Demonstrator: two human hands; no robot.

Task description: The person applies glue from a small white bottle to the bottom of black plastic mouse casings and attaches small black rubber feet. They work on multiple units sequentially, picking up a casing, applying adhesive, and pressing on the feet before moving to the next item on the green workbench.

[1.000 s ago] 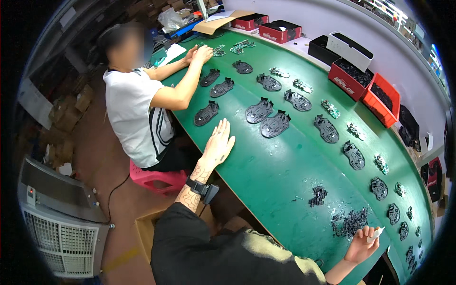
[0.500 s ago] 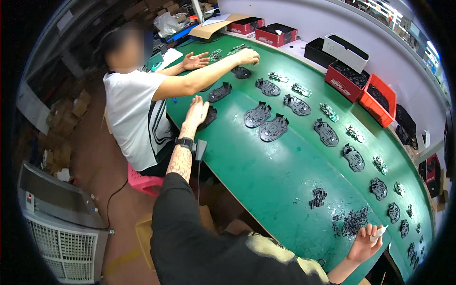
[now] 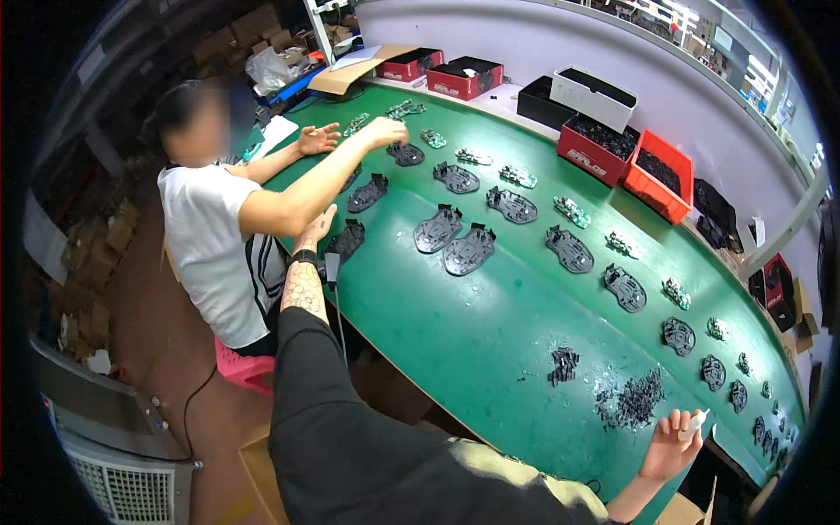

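My left hand reaches out at the table's left edge, beside a black mouse-shaped plastic shell. Its fingers look stretched out, partly hidden near a co-worker's forearm, and nothing shows in them. At the lower right, my right hand grips a small white nozzle bottle, tip pointing up and right. Close to that hand lies a heap of small black pieces, with a smaller cluster of black strips to its left. Two more black shells sit side by side mid-table.
Rows of black shells and green circuit boards curve along the green table. A co-worker sits at left, one arm over the table. Red boxes and an orange bin line the back. A cable hangs beside my left forearm.
The view has shifted, so the table's contents sit further left. My left hand is now close by the co-worker's forearm, whose hand has drawn back. My right hand still holds the bottle.
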